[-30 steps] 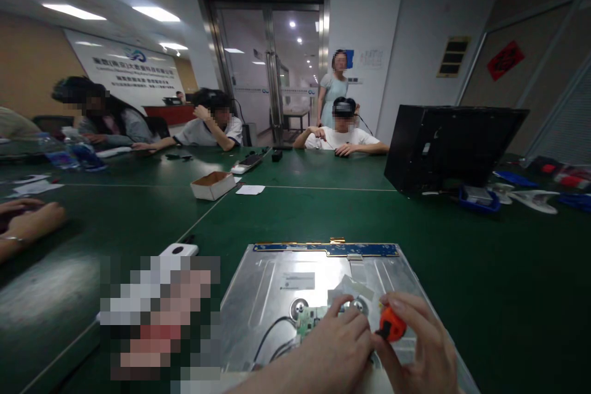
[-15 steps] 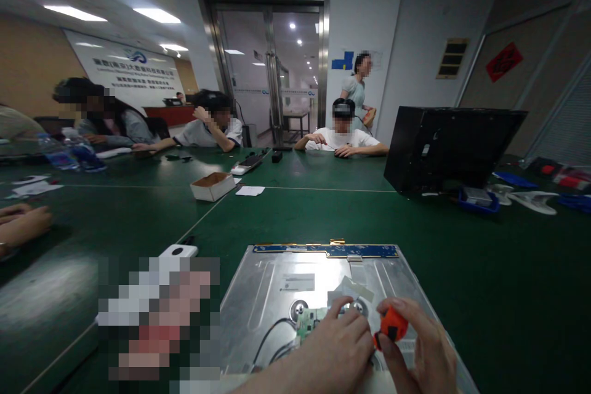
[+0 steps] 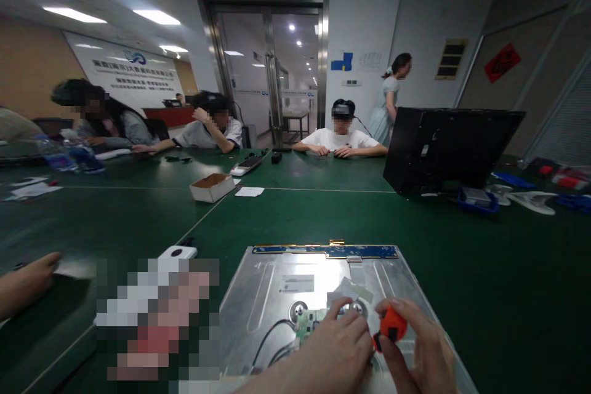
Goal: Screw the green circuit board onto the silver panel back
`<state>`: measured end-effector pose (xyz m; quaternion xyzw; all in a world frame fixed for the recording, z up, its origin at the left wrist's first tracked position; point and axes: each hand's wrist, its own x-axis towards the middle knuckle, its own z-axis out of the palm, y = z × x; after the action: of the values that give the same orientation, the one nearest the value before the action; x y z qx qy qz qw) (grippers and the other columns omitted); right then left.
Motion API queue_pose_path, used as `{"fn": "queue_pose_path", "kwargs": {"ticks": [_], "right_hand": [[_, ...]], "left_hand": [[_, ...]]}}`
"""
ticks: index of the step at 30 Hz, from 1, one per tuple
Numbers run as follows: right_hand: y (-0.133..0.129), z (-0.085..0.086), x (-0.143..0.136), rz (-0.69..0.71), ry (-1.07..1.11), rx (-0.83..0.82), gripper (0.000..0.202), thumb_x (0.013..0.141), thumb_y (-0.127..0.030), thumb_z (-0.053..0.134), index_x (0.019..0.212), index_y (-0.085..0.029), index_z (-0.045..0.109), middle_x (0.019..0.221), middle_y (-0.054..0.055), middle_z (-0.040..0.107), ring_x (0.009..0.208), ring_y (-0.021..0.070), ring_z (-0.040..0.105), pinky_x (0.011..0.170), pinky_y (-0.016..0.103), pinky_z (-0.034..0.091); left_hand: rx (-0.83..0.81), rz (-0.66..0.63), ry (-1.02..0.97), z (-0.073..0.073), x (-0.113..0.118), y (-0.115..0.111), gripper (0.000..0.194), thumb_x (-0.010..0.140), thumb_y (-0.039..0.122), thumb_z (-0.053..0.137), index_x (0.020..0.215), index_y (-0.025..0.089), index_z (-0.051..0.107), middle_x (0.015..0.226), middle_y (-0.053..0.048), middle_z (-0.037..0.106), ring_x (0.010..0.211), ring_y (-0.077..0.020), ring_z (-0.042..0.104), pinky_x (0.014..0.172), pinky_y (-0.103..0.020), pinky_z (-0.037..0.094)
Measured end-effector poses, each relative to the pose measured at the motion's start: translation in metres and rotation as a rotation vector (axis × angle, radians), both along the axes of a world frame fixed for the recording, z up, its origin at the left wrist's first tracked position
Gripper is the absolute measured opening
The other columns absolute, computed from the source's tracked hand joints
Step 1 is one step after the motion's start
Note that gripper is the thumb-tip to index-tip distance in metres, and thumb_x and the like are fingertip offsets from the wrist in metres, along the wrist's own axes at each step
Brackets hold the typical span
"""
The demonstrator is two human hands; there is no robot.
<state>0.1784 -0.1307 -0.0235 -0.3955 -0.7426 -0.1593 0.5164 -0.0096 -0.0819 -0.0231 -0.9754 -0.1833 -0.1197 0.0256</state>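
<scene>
A silvery metal panel (image 3: 268,283) lies before me, with a blue circuit strip (image 3: 295,250) along its far edge and a green circuit board (image 3: 305,323) nearer me. My left hand (image 3: 335,345) rests over this board with its fingers curled down; what is under them is hidden. Just right of it, my right hand (image 3: 427,345) pinches an orange-and-black screwdriver (image 3: 393,324) by its thick handle, between thumb and fingers. Its shaft and tip are out of sight. Black cables (image 3: 268,341) curve from the board toward the panel's near left.
Left of the panel lies a white device (image 3: 180,252), partly blurred out. A co-worker's hand (image 3: 32,283) is at the far left. Farther off stand an open cardboard box (image 3: 212,188) and a large black monitor (image 3: 452,148). Several people sit around the green table (image 3: 323,215).
My hands and the screwdriver hold almost the same position. The co-worker's hand at left has come lower and nearer. A person behind the table has walked to the right.
</scene>
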Motion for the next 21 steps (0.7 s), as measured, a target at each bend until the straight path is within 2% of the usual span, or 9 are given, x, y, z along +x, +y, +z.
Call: {"fn": "queue_pose_path", "kwargs": {"ticks": [10,14,21], "right_hand": [[0.000,0.007,-0.004,-0.004,-0.007,0.004,0.041,0.098,-0.028,0.059,0.137,-0.018,0.054,0.103,0.011,0.077,0.091,0.0236,0.078,0.075,0.033,0.065],[0.000,0.011,-0.005,0.003,0.011,0.006,0.042,0.098,-0.028,0.059,0.139,-0.019,0.053,0.102,0.010,0.078,0.090,0.0235,0.078,0.075,0.033,0.065],[-0.001,0.000,-0.003,0.048,0.074,-0.024,0.043,0.096,-0.027,0.063,0.138,-0.021,0.054,0.104,0.011,0.077,0.092,0.0250,0.078,0.073,0.035,0.066]], "left_hand": [[0.022,-0.021,0.015,-0.001,-0.001,0.001,0.022,0.102,0.030,0.055,0.107,0.012,0.066,0.115,-0.008,0.071,0.109,-0.0250,0.061,0.112,-0.044,0.029],[0.025,-0.019,0.018,-0.001,-0.002,0.002,0.020,0.100,0.030,0.060,0.105,0.012,0.066,0.110,-0.007,0.071,0.108,-0.0245,0.061,0.114,-0.043,0.027],[-0.005,-0.015,0.010,0.001,-0.002,0.001,0.020,0.101,0.029,0.057,0.110,0.013,0.064,0.111,-0.007,0.070,0.105,-0.0238,0.061,0.114,-0.044,0.027]]}}
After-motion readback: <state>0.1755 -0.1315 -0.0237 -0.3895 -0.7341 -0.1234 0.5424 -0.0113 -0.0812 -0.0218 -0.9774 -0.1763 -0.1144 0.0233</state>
